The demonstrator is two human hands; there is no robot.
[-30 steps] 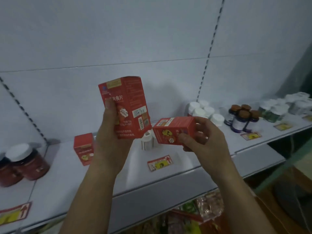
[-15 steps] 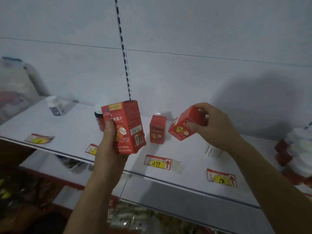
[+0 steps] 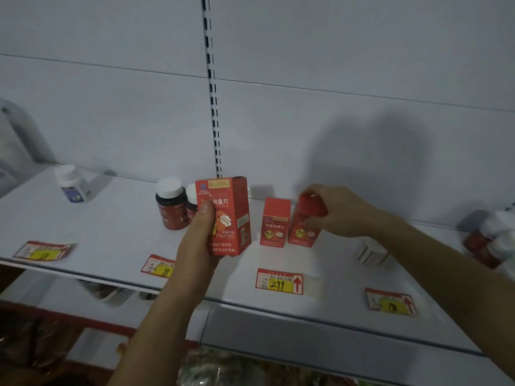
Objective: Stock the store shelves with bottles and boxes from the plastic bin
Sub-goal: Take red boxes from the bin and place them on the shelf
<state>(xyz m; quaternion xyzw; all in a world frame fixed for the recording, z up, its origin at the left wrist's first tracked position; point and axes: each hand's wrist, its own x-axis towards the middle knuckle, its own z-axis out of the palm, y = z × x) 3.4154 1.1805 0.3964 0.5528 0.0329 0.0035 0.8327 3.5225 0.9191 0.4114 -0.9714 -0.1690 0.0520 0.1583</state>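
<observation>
Where the shelf (image 3: 111, 240) runs: front lip crosses the view from lower left to lower right; white back panel behind; slotted upright (image 3: 213, 107) at centre
Open room: bare shelf between the white bottle (image 3: 71, 185) at far left and the dark jars (image 3: 171, 203); more bare shelf right of the small boxes, up to the jars at the right edge (image 3: 490, 246)
Front strip: price tags lie flat along it; the tag marked 299 (image 3: 278, 282) sits before the small boxes
Left hand (image 3: 199, 240): fingers wrapped round a tall red box (image 3: 225, 215), thumb on its front; box upright, held in front of the dark jars
Right hand (image 3: 337, 210): fingertips pinch the top of a small red box (image 3: 302, 227); box tilted slightly, base at the shelf; whether it rests there, cannot tell
Neighbour: second small box (image 3: 274, 222) stands upright just left of it, almost touching
</observation>
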